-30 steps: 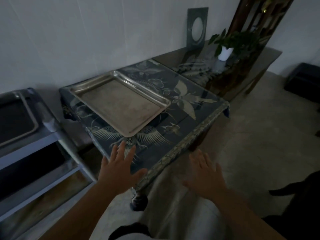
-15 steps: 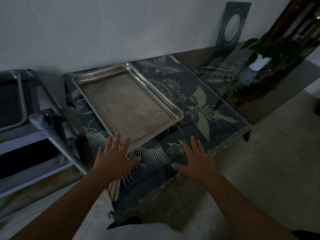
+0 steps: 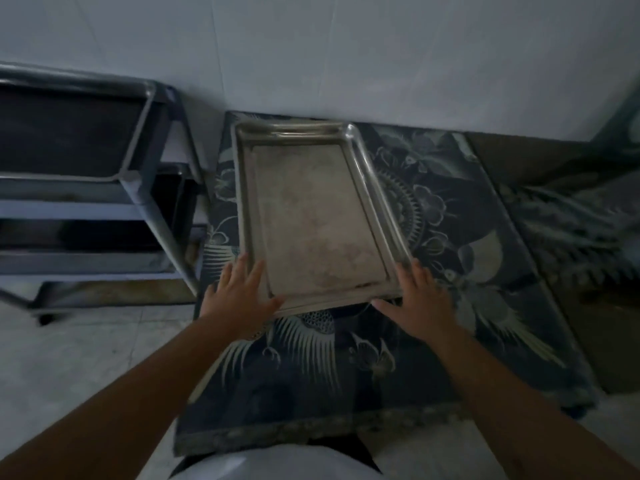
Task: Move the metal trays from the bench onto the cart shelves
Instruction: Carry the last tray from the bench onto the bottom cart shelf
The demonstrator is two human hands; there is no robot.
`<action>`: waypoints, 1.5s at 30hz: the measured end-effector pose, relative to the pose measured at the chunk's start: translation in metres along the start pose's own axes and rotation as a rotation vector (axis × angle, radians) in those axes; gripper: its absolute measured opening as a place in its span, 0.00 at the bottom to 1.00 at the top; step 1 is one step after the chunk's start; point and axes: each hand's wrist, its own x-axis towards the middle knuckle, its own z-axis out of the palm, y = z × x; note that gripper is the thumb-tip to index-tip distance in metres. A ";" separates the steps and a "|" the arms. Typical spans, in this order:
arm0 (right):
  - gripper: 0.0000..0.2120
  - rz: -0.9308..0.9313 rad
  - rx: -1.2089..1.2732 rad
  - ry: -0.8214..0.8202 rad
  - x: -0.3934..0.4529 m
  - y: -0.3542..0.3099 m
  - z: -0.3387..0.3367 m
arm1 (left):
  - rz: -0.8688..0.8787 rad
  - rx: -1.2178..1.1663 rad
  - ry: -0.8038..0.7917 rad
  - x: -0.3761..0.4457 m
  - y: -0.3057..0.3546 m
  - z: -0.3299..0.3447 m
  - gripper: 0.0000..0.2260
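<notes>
Tray (image 3: 313,216) lies on patterned bench (image 3: 450,306), beside cart (image 3: 138,174) holding another tray (image 3: 69,133). Left hand (image 3: 239,299) and right hand (image 3: 424,303), fingers spread and relaxed, touch its near corners.

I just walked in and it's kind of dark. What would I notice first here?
A big metal tray lying on a dark cloth with pale birds and flowers, which covers the bench. Two bare hands, the left hand and right hand, touch its near corners. A metal cart stands to the left.
</notes>
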 end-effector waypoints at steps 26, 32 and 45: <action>0.17 0.287 1.146 0.026 0.164 0.057 0.029 | -0.684 -0.926 0.424 0.051 0.028 0.047 0.18; 0.18 0.269 1.171 0.039 0.165 0.058 0.030 | -0.699 -0.981 0.423 0.053 0.030 0.043 0.17; 0.17 0.224 1.092 0.151 0.109 0.082 0.026 | -0.683 -0.949 0.475 -0.011 0.053 0.040 0.20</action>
